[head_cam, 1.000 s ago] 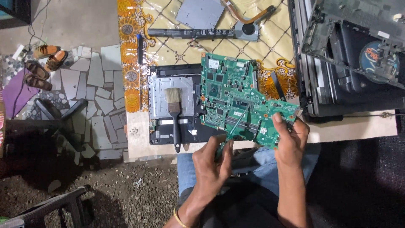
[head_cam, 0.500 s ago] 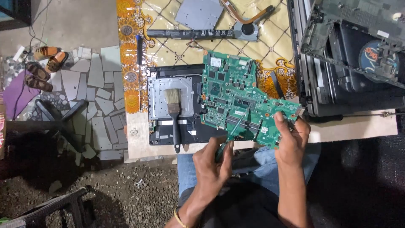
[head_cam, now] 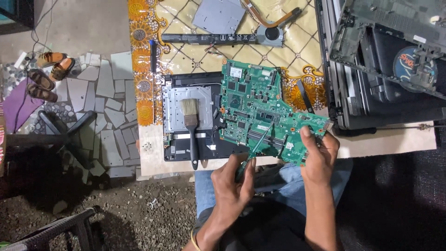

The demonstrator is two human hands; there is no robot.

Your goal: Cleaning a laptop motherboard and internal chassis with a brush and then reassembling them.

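The right hand [head_cam: 320,155] pinches the edge of a flat green printed circuit board [head_cam: 260,109] studded with black chips, lying over the table's near edge. The left hand [head_cam: 234,183] curls around what seems a thin green-handled screwdriver [head_cam: 259,139], tip on the board. A bristle paintbrush [head_cam: 191,125] rests on a black laptop shell [head_cam: 186,151] alongside.

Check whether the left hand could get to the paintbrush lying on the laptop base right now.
Probably yes, once freed: the left hand grips a screwdriver against the green circuit board, while the paintbrush lies uncovered just to its left, nothing between them.
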